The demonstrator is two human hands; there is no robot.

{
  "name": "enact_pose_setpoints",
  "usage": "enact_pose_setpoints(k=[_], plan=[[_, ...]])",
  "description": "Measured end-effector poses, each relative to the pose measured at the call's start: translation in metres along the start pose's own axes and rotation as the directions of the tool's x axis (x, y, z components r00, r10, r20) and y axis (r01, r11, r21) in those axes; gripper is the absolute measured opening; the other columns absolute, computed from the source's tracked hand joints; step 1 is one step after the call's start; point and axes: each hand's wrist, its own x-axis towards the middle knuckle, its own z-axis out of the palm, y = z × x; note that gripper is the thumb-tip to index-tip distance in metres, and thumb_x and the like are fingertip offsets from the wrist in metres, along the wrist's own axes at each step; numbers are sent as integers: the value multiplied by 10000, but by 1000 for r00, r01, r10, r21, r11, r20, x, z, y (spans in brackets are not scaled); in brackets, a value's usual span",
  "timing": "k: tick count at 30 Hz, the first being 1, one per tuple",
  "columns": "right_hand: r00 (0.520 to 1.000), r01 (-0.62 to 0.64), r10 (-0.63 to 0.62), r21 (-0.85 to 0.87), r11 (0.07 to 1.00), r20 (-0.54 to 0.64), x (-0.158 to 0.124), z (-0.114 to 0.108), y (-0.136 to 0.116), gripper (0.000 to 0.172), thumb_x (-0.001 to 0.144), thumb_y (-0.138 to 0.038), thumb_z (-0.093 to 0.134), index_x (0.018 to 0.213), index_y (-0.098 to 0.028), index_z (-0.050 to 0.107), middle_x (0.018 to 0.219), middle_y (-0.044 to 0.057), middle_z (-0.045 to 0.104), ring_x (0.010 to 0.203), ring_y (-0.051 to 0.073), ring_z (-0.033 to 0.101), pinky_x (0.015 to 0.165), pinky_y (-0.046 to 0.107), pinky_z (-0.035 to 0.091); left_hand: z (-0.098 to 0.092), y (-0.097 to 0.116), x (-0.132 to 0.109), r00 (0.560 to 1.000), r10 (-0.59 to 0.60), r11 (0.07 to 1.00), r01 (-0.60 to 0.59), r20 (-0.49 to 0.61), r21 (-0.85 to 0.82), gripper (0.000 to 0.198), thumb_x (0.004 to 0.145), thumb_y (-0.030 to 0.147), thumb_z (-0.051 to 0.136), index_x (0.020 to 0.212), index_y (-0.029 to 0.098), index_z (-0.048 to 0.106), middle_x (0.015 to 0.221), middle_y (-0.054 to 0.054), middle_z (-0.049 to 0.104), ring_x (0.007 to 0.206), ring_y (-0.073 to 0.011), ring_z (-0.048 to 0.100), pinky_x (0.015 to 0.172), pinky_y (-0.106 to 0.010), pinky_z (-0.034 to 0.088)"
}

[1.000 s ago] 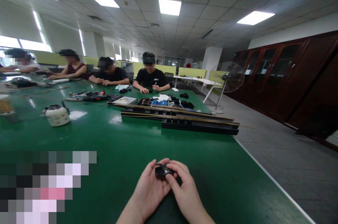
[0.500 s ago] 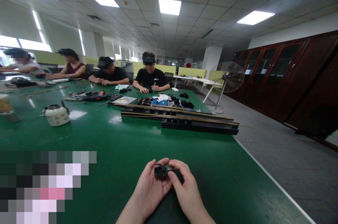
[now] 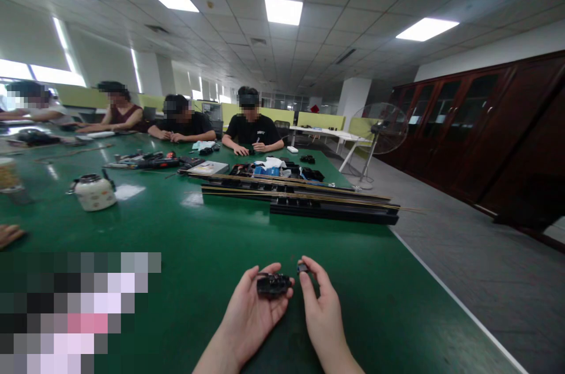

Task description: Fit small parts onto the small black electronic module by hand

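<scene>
Low in the middle of the view, over the green table (image 3: 185,233), my left hand (image 3: 253,315) cradles a small black device (image 3: 273,284) in its curled fingers. Just to its right, my right hand (image 3: 322,315) pinches a tiny black piece (image 3: 302,268) between thumb and forefinger, a short gap away from the device. Both hands hover just above the tabletop near its front edge.
Long black rails (image 3: 304,200) lie across the table farther back, with a pile of black parts and cloths (image 3: 276,169) behind them. A white kettle (image 3: 95,191) stands at left. Several people sit along the far side. Someone's fingers (image 3: 9,234) show at the left edge. A fan (image 3: 382,130) stands on the floor at right.
My right hand has pulled away to the right of the device, now pinching a tiny black piece. Fingers of another person have appeared at the left edge.
</scene>
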Motion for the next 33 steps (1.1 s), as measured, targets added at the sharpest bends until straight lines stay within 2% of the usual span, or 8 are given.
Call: enact_pose_setpoints(k=[14,20,24,29,33], plan=[[986,21,-28,-44,999,-166,2,-3,3,347,812,-400,447,1076,-196,544,1124,100,580,1060,227,519,921,391,396,-1,1,-2,1000,-13,1000,13,2,-6,271,800,343,434,999,164,478,807,-145,694,675,-222,673,623,-280,476],[985,40,-53,-78,996,-167,1,-4,0,330,826,-380,432,1080,-197,535,1135,105,563,1073,228,502,921,397,392,0,2,-2,1000,-11,1000,11,-3,-8,257,783,334,460,971,160,494,795,-139,695,669,-222,675,622,-280,471],[983,47,-59,-73,996,-172,1,-4,1,339,822,-377,444,1093,-192,529,1134,106,567,1073,229,504,921,391,394,0,2,-1,1000,-23,1000,23,-13,-16,214,782,334,464,877,152,524,789,-140,698,651,-220,673,610,-285,472],[991,46,-57,-90,995,-118,2,-4,1,357,823,-367,441,1127,-195,516,1140,103,560,1071,230,502,929,403,386,-4,-1,2,999,-34,999,34,-9,-22,226,795,351,452,803,145,543,801,-164,703,645,-220,673,589,-275,471],[995,76,-84,-117,990,-61,0,-3,-2,301,808,-346,475,1053,-202,575,1073,97,594,1034,234,523,911,400,404,-5,-1,3,1000,-31,999,31,2,-17,244,803,357,448,803,137,554,787,-160,704,660,-223,675,601,-275,471]])
